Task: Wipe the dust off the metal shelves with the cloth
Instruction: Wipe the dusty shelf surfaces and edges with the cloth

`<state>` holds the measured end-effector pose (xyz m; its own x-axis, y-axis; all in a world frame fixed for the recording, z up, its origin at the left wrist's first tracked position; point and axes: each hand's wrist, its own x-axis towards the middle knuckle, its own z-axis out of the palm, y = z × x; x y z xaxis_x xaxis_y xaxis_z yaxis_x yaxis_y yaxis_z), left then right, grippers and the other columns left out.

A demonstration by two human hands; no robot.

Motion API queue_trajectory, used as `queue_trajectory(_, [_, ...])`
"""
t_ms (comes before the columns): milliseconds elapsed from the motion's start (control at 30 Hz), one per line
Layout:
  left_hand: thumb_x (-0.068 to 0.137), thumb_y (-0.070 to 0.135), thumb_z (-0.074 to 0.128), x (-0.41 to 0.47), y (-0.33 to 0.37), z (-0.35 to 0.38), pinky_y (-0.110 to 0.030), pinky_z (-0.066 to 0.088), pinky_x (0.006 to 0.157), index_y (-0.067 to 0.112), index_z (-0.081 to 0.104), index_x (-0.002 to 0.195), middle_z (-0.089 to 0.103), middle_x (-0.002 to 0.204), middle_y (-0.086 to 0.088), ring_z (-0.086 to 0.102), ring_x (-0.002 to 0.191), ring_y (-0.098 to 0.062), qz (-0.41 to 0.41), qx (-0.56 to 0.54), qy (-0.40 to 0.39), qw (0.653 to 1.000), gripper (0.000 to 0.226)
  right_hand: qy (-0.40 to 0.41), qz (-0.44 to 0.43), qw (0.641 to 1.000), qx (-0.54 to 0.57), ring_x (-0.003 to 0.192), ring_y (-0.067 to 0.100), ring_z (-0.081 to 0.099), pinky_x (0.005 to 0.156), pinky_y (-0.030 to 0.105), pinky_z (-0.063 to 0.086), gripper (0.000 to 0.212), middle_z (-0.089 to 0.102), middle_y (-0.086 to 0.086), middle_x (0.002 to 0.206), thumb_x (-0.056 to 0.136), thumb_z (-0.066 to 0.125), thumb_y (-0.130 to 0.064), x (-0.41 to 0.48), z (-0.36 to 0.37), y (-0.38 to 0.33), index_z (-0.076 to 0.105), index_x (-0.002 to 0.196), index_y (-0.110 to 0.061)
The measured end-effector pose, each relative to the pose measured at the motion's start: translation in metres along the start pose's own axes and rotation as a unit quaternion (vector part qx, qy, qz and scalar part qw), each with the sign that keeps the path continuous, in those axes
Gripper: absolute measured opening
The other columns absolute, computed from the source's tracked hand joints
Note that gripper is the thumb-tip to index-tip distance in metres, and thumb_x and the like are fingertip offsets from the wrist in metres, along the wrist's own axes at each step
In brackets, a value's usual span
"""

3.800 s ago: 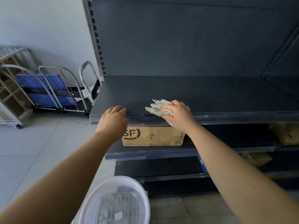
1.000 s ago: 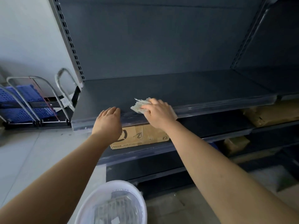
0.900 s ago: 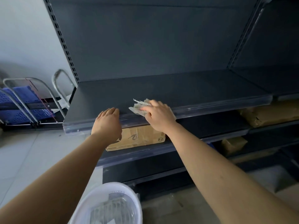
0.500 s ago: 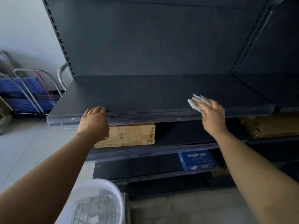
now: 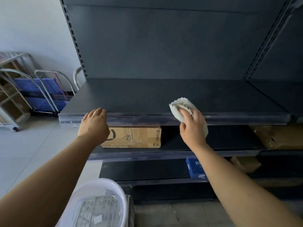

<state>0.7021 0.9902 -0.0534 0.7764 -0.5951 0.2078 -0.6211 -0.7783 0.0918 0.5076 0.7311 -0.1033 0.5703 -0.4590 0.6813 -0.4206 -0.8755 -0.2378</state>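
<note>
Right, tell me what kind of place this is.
Probably a shop or stockroom being set up. The dark metal shelves are retail gondola racking on slotted uprights, shipping cartons sit on the lower tiers, and folded platform trolleys lean by the wall.

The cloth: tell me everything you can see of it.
The cloth is off-white to pale grey with a ribbed, waffle-like weave and a frayed, wavy edge. It is bunched into a wad, not spread flat. The right hand grips it from above, fingers pressing into its middle, and part of it hangs below the palm. It sits on the front lip of the dark metal shelf, right of centre, overlapping the clear strip along the edge. Its underside is hidden.
</note>
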Motion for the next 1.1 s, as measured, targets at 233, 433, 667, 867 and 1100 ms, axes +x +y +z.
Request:
queue_trajectory(233, [0.084,0.005,0.055,0.003,-0.014,-0.003,-0.041,0.03,0.111,0.013,0.036,0.144,0.038,0.15,-0.007,0.033,0.138,-0.028,0.002,-0.018,-0.016,1.0,0.063,-0.047,-0.185,0.981,0.016,0.098,0.032,0.059,0.091,0.048,0.048,0.039,0.062,0.01,0.11,0.085,0.056,-0.01,0.009,0.029,-0.075,0.062,0.122,-0.021])
queue_trajectory(433, [0.081,-0.003,0.043,0.008,-0.028,-0.006,-0.042,0.038,0.104,0.013,0.041,0.141,0.043,0.146,-0.006,0.039,0.133,-0.028,-0.008,-0.044,-0.019,0.999,0.063,-0.152,-0.342,0.927,-0.03,0.107,0.028,0.055,0.093,0.046,0.045,0.052,0.059,0.006,0.117,0.079,0.067,-0.01,0.021,0.056,-0.129,0.057,0.126,-0.031])
queue_trajectory(667, [0.081,-0.001,0.044,0.011,-0.026,-0.006,-0.041,0.039,0.103,0.012,0.042,0.141,0.045,0.145,-0.006,0.041,0.131,-0.029,-0.003,-0.042,-0.028,0.999,0.061,-0.243,-0.213,0.944,-0.064,0.103,0.028,0.055,0.089,0.047,0.047,0.043,0.06,0.001,0.11,0.074,0.068,-0.002,-0.015,0.033,-0.052,0.069,0.108,-0.027])
queue_trajectory(867, [0.082,0.0,0.045,0.016,-0.004,-0.003,-0.04,0.036,0.106,0.009,0.042,0.139,0.046,0.144,-0.008,0.042,0.13,-0.031,0.016,-0.032,-0.032,0.999,0.058,-0.309,-0.066,0.946,-0.074,0.105,0.023,0.052,0.092,0.041,0.047,0.034,0.056,0.0,0.106,0.082,0.054,-0.019,-0.016,-0.024,0.024,0.067,0.112,-0.027])
queue_trajectory(1100, [0.082,0.004,0.05,0.022,0.024,-0.002,-0.039,0.037,0.105,0.01,0.045,0.137,0.048,0.142,-0.008,0.046,0.127,-0.029,0.046,-0.021,-0.028,0.998,0.055,-0.025,-0.22,0.974,0.056,0.086,0.024,0.054,0.076,0.033,0.046,0.026,0.06,0.008,0.095,0.077,0.055,-0.012,0.033,-0.02,-0.052,0.073,0.096,-0.015])
